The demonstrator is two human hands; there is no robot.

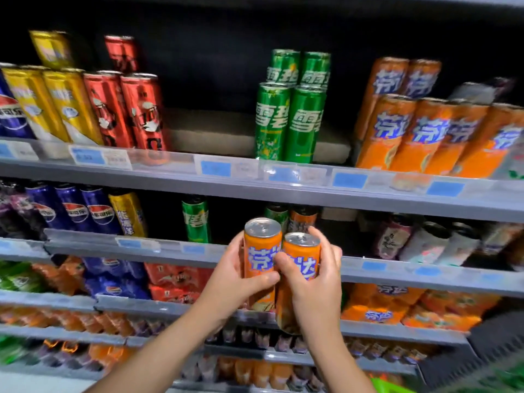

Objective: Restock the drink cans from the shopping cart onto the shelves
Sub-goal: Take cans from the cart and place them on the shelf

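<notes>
Left hand [241, 279] wraps one orange can [259, 259]; right hand [314, 282] wraps another orange can [299, 268], each grip closed, cans upright and touching before the middle shelf [425, 275]; matching orange stock [425, 134] sits at two o'clock, likely their destination.

each hand grips orange can [259, 251], shelves [283, 188] blurry

The two orange cans [262, 251] are metal, with bare silvery tops and glossy printed sides. The shelf edges [255, 188] look like smooth matt grey metal fronted by clear shiny plastic strips [175, 163] holding paper labels [88, 157].
</notes>
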